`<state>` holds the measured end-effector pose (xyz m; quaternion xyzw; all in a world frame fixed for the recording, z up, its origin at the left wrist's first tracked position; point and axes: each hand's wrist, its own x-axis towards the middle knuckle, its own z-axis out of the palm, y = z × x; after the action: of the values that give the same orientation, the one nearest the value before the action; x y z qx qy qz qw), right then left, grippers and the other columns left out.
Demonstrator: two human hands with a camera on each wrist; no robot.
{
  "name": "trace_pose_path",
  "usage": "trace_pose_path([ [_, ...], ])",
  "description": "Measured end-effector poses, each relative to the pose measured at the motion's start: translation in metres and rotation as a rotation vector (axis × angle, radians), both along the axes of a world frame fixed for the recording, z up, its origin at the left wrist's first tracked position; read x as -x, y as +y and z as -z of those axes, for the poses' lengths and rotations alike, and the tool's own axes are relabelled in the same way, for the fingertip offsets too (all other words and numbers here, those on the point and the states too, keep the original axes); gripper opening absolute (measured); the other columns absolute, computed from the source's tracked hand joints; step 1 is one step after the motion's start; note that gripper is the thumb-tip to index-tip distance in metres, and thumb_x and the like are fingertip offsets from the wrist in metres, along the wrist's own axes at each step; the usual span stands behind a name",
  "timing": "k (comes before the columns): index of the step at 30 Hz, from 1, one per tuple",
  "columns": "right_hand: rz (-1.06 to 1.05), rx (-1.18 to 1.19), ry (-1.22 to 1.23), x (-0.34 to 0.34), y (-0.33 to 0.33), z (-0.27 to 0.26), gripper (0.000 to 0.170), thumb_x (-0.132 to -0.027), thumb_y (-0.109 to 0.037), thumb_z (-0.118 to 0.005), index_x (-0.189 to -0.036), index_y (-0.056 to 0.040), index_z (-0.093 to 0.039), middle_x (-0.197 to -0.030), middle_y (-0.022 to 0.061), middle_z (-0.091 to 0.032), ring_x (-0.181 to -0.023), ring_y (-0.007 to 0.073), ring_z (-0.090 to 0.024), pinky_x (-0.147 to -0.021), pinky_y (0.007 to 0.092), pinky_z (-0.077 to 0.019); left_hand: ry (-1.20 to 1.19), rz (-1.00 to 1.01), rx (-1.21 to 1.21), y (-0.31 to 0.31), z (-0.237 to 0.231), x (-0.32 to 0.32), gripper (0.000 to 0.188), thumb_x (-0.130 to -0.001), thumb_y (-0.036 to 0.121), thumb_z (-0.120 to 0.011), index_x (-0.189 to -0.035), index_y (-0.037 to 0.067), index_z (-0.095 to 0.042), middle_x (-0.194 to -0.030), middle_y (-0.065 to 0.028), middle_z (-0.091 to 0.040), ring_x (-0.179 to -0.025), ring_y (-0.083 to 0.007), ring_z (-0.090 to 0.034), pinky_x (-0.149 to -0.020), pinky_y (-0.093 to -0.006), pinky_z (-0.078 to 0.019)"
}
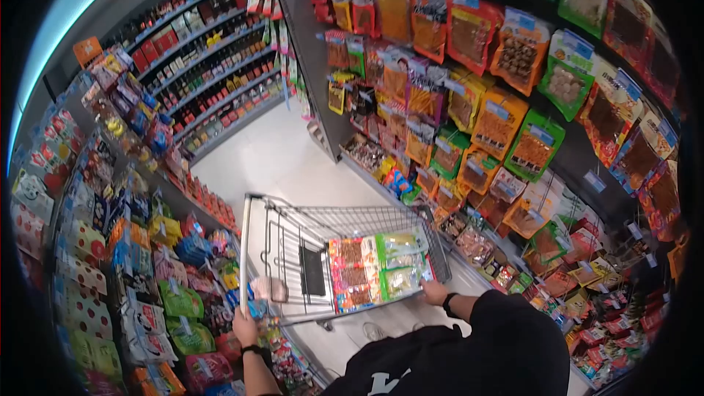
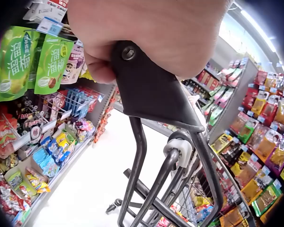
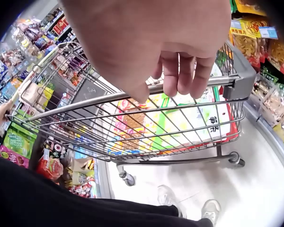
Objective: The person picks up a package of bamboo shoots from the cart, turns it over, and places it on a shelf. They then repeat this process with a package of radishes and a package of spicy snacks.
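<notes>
Gripping the near end of the cart handle (image 1: 246, 249), the left hand (image 1: 246, 328) has its fingers curled round it; in the left wrist view the palm and black bracket (image 2: 154, 90) hide most of that hold. The right hand (image 1: 435, 293) grasps the cart's top rim (image 3: 109, 98) — the right wrist view shows its fingers bent down over the bar, thumb beside them, which the head view barely makes out. Its back faces up, the forearm reaching across from the body.

Between the hands stands the shopping cart (image 1: 293, 249), brown-filled packets (image 1: 356, 271) lying beside green packets (image 1: 402, 260) inside it, their print mostly too small to read. Only the right wrist view clearly shows the pale shoes (image 3: 211, 210) below. Beyond, hanging snack bags (image 1: 499, 121) line one side — and farther off, bottle shelves (image 1: 220, 66) blur, their labels unreadable.
</notes>
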<state>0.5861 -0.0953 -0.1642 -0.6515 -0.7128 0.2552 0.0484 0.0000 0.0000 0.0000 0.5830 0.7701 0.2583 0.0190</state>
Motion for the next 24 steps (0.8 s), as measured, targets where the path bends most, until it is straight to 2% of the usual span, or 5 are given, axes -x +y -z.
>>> trace_pose_path([
  [2,-0.029,-0.030,-0.030,-0.013,-0.037,-0.010,0.049,-0.076,-0.028,-0.072,-0.118,-0.0146,-0.053,-0.095,0.0172,-0.063,-0.093,0.0365,-0.060,-0.078,0.0477,-0.0496,-0.009,-0.044,0.075,-0.034,-0.008,-0.018,0.030,-0.094,0.032,-0.050,-0.102,0.004,-0.060,-0.084,-0.0246,-0.063,-0.079,-0.0435,-0.061,-0.065,-0.0485,-0.0470],
  [6,0.000,-0.024,-0.188,0.037,0.026,0.030,0.014,-0.076,-0.027,-0.067,-0.082,-0.0162,-0.073,-0.088,0.0104,-0.062,-0.092,0.0312,-0.058,-0.078,0.0423,-0.0496,0.026,-0.001,0.112,0.042,0.003,0.027,0.032,-0.095,0.033,-0.050,-0.102,0.003,-0.060,-0.082,-0.0240,-0.063,-0.078,-0.0443,-0.060,-0.065,-0.0505,-0.0447],
  [18,-0.003,0.003,-0.181,0.059,0.120,0.011,0.014,-0.078,-0.028,-0.066,-0.083,-0.0173,-0.074,-0.086,0.0060,-0.065,-0.095,0.0273,-0.056,-0.078,0.0406,-0.0483,-0.117,0.085,-0.031,0.164,0.009,0.042,0.037,-0.094,0.035,-0.052,-0.099,-0.001,-0.062,-0.075,-0.0182,-0.063,-0.065,-0.0312,-0.059,-0.063,-0.0387,-0.0453],
  [21,-0.016,0.025,-0.134,0.063,0.152,0.008,0.016,-0.080,-0.029,-0.066,-0.088,-0.0179,-0.075,-0.086,0.0071,-0.067,-0.094,0.0282,-0.056,-0.080,0.0405,-0.0484,-0.067,0.048,0.046,0.198,0.017,0.059,0.037,-0.094,0.035,-0.053,-0.100,-0.001,-0.062,-0.077,-0.0195,-0.064,-0.066,-0.0356,-0.061,-0.063,-0.0402,-0.0459],
  [24,0.032,0.050,0.000,0.054,0.193,0.013,0.019,-0.080,-0.030,-0.067,-0.092,-0.0172,-0.074,-0.090,0.0072,-0.068,-0.093,0.0289,-0.058,-0.081,0.0412,-0.0484,-0.147,0.034,0.003,0.223,0.016,0.056,0.038,-0.094,0.036,-0.055,-0.096,-0.002,-0.062,-0.069,-0.0127,-0.061,-0.058,-0.0235,-0.057,-0.057,-0.0360,-0.0436],
])
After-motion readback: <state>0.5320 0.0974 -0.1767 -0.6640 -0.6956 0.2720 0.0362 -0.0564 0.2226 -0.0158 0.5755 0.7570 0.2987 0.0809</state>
